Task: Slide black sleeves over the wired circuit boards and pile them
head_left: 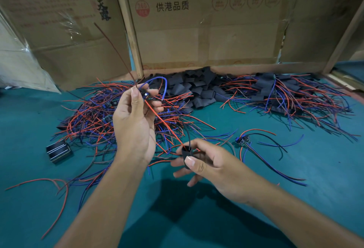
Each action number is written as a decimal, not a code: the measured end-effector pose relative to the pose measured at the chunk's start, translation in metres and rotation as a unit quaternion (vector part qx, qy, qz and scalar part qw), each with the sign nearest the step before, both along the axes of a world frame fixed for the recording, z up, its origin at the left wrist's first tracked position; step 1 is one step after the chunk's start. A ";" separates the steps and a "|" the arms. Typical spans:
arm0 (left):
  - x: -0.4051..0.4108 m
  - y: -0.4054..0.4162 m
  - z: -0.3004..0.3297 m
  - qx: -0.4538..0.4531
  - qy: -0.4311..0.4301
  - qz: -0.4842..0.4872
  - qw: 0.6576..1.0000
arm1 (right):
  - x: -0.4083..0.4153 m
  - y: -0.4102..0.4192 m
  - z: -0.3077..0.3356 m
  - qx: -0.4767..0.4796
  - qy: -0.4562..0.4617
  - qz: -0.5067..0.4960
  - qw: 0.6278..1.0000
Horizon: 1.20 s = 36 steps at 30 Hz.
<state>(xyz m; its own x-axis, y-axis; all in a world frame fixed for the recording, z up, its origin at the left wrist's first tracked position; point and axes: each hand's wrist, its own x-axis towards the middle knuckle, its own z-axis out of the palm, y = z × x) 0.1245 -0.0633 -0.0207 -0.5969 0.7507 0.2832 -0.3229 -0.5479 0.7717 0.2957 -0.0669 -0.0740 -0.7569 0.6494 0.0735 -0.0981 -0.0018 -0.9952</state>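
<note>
My left hand is raised above the table and pinches a small wired circuit board between thumb and fingertips. Red, black and blue wires trail from the board. My right hand holds a black sleeve low in front, and the board's red and black wires run down into the sleeve's open top. Loose black sleeves lie heaped at the back centre. A tangle of bare wired boards lies at the left. Sleeved boards are piled at the back right.
One wired board lies alone on the green table right of my right hand. A small black rack-like object sits at the left. Cardboard panels wall off the back, and a plastic bag leans at far left.
</note>
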 end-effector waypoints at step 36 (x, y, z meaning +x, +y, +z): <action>0.046 0.004 -0.050 -0.043 0.226 -0.155 0.961 | 0.033 0.028 0.027 0.453 -0.188 -0.262 0.831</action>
<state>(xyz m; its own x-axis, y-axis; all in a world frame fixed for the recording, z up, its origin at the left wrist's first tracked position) 0.1704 -0.0591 -0.0712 -0.1710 0.9052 0.3889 -0.0818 -0.4064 0.9100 0.3285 -0.0392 -0.0472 -0.4672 0.7041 0.5348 0.4696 0.7101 -0.5246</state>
